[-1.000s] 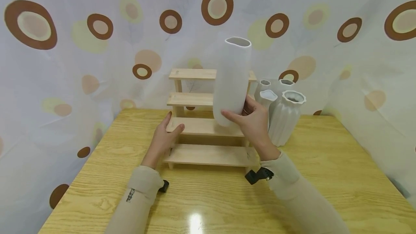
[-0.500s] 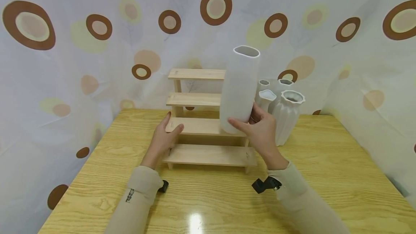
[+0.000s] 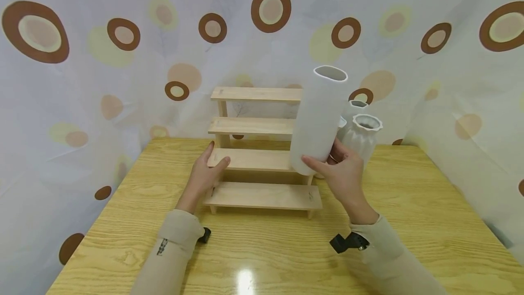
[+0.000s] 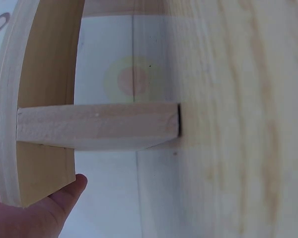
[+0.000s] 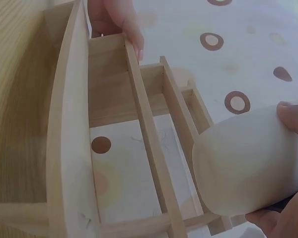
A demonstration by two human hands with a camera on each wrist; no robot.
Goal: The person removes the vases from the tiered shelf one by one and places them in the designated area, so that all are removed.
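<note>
My right hand (image 3: 345, 174) grips a tall white vase (image 3: 317, 122) low on its body, thumb in front and fingers on the right side. The vase tilts slightly right, its wide oval mouth upward. In the right wrist view, the rounded base of the vase (image 5: 243, 163) is close to the shelf boards and overlaps them. My left hand (image 3: 203, 172) holds the left end of a stepped wooden shelf stand (image 3: 262, 195) at its second step from the bottom, thumb over the board. In the left wrist view part of my left hand (image 4: 35, 218) shows around a board end.
Several white vases stand close together right of the stand, partly hidden; a fluted vase (image 3: 362, 138) is nearest. The stand sits on a yellow wood-grain table (image 3: 266, 249). A patterned sheet (image 3: 139, 76) hangs behind and at the sides.
My right hand has moved the vase right and lower, from in front of the middle of the stand to its right end. My left hand has stayed on the stand.
</note>
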